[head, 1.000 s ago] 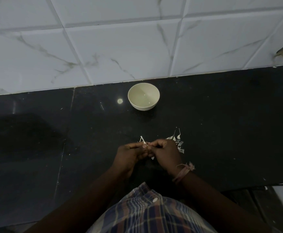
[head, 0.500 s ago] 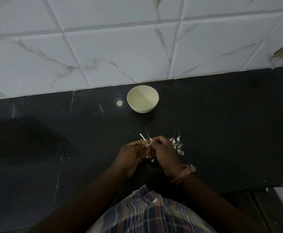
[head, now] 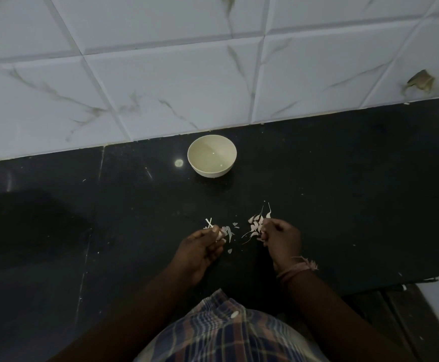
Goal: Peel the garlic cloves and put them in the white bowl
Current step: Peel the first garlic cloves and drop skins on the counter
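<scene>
Here the person is standing at a polished black stone worktop (head: 343, 192), glossy enough to be throwing back a small round spot of light just left of the white bowl (head: 212, 155). The bowl is smooth, round and deep, sitting near the back edge of the worktop, close to the wall, and I am seeing nothing inside it. The left hand (head: 200, 250) is curling its fingers and pinching a pale garlic clove (head: 220, 233), with thin papery skin trailing off it. The right hand (head: 281, 237) is curled too, its fingertips pressed together at a scrap of skin, though what exactly it is holding I cannot tell. Between and beyond the two hands, toward the front middle of the worktop, dry curled peels (head: 256, 226) are lying scattered, some with wispy tails. A frayed pinkish thread (head: 298, 267) is circling the right wrist. Behind, glossy white tiles (head: 161, 82) with grey marble veins are covering the wall, one chipped at the right (head: 421, 81).
</scene>
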`<state>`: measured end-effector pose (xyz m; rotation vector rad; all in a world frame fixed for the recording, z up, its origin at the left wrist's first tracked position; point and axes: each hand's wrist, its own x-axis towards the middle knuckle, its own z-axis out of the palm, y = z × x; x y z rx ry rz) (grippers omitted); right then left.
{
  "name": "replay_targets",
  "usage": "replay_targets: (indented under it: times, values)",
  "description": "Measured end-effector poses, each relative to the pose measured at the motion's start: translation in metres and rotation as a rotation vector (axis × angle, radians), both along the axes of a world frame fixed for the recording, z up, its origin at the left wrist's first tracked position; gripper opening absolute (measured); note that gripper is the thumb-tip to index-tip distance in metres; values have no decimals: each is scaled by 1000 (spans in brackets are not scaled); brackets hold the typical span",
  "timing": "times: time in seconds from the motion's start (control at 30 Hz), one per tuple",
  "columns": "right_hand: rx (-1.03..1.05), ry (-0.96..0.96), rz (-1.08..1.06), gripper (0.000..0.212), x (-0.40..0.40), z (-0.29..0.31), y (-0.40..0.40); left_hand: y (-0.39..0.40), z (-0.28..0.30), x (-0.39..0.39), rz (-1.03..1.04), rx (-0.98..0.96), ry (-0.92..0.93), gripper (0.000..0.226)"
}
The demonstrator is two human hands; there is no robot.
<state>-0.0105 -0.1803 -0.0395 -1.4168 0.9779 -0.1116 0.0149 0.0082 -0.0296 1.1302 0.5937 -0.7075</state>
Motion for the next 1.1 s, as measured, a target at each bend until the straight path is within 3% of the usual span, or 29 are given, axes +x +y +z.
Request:
replay_targets:
  times: [0.17,0.37,0.53,0.67,0.87,1.1]
  values:
    - [-118,-3,62,19,-1,-12,-4,-2,0,-3,-30,-23,-4,11]
    - [-554,-182,344,11,-11,5,21,-7,3,-3,8,-133,21,17]
    - [-501,-332,616,6,-15,23,51,-5,6,-1,19,-216,-9,37]
    - [-449,-300,574,8,-10,20,52,-1,5,-2,69,-242,15,19]
    - [-750,-368,698,7,-12,19,54,1,4,-4,95,-151,-49,22]
    - [-799,-378,710,10,-8,21,55,-1,15,-7,108,-112,-109,18]
